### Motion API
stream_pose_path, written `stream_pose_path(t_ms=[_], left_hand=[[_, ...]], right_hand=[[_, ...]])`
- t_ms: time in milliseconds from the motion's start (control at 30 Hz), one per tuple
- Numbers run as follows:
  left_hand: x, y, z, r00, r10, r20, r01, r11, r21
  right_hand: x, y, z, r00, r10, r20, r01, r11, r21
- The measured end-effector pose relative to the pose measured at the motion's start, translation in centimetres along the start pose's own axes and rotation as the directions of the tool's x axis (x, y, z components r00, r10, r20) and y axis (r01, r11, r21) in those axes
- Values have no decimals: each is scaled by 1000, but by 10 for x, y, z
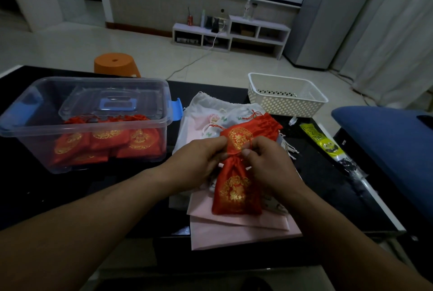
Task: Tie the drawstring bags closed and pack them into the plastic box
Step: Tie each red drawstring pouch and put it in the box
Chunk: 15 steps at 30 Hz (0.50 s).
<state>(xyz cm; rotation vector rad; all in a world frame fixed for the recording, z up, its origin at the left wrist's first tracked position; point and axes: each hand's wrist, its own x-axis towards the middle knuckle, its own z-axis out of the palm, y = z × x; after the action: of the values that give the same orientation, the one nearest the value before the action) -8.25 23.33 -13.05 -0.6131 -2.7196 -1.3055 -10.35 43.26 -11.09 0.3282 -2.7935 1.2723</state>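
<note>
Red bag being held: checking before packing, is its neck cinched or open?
Cinched: red bag gathered tight between left hand and right hand; knot cannot tell.

The left hand (199,157) and right hand (264,164) were bare, with short nails at the grip. Back from the grip, the left forearm (93,220) and right forearm (339,232) were uncovered too.

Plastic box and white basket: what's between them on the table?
Head view: a pile of pale drawstring bags lies between the plastic box and the white basket, with red bags on top, nearer the basket.
</note>
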Motion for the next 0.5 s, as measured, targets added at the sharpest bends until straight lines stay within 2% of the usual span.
stream_pose_path(t_ms=[200, 333, 400, 500], left_hand=[[-1, -3, -1, 1000, 2, 29, -5, 993, 115], [-1, -3, -1, 999, -53, 13, 50, 984, 172], [-1, -1, 2, 991, -129, -24, 131, 985, 115], [0, 9, 1, 950, -304, -78, 292, 947, -136]], right_hand=[[2, 2, 3, 998, 18, -62, -18, 1000, 9], [0, 0, 3, 998, 9, -65, -9, 1000, -7], [1, -1, 3, 998, 20, -55, -20, 1000, 0], [3, -3, 2, 998, 20, -58, -20, 1000, 13]])
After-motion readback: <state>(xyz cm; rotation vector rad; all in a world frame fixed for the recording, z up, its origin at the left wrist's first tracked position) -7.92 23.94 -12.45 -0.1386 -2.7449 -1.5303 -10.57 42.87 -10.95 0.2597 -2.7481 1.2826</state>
